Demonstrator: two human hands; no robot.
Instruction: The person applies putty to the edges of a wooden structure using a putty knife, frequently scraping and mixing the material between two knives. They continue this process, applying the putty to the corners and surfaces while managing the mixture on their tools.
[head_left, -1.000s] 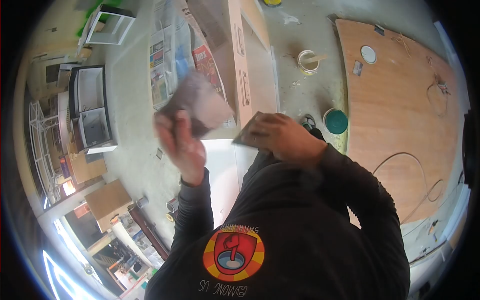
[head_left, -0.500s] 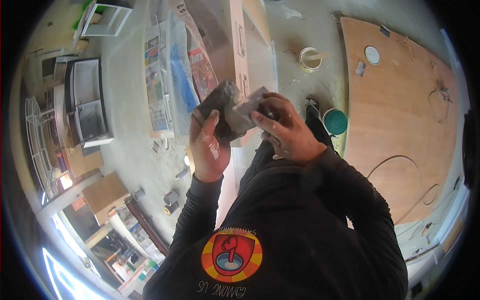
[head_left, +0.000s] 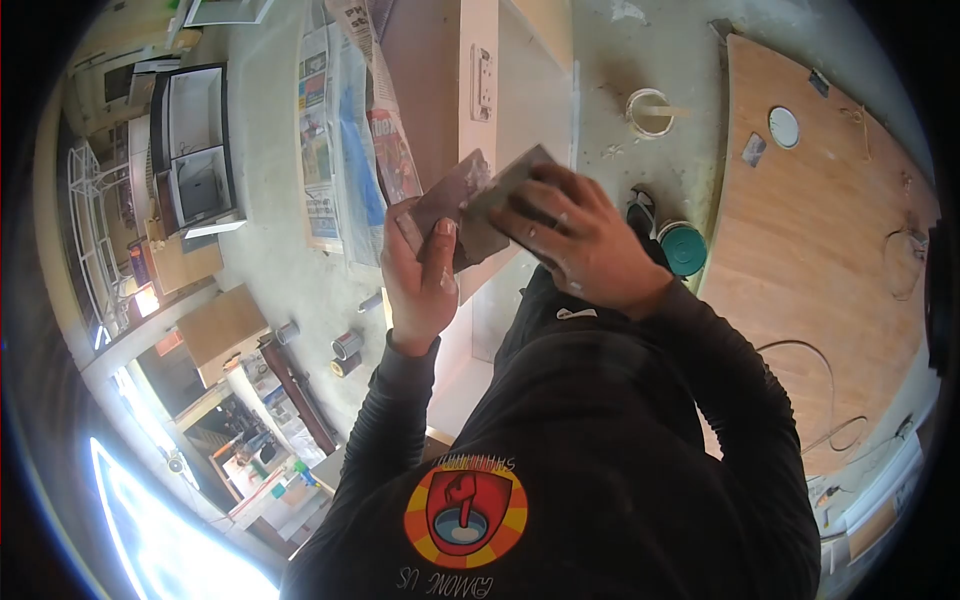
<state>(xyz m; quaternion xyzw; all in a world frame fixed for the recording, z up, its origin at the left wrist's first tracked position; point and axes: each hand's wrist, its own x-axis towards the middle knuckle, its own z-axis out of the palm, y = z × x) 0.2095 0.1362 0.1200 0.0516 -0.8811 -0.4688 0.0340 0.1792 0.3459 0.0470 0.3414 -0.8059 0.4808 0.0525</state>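
Note:
In front of my chest, both hands hold flat, putty-smeared blades. My left hand (head_left: 425, 290) grips a brownish putty spreader (head_left: 440, 205), with the thumb across its near face and a pale lump at its upper edge. My right hand (head_left: 595, 240) is closed on a second, grey-brown putty spreader (head_left: 518, 178), its fingers bent over the face. The two blades overlap or touch near their inner edges; exact contact cannot be told. White smears mark both hands. Just beyond them stands a pale wooden cabinet piece (head_left: 480, 135) with a slotted fitting on its edge.
Newspaper (head_left: 390, 140) covers part of the work to the left. On the floor at right are a putty bucket (head_left: 650, 122) with a stick across it, a teal-lidded tub (head_left: 684, 250) by my foot, and a large plywood sheet (head_left: 800, 270). Cans (head_left: 346, 346) stand at lower left.
My right hand has turned its spreader, and its fingers now lie over the blade's face. The left spreader is tilted differently, showing less putty. The whole view has shifted slightly.

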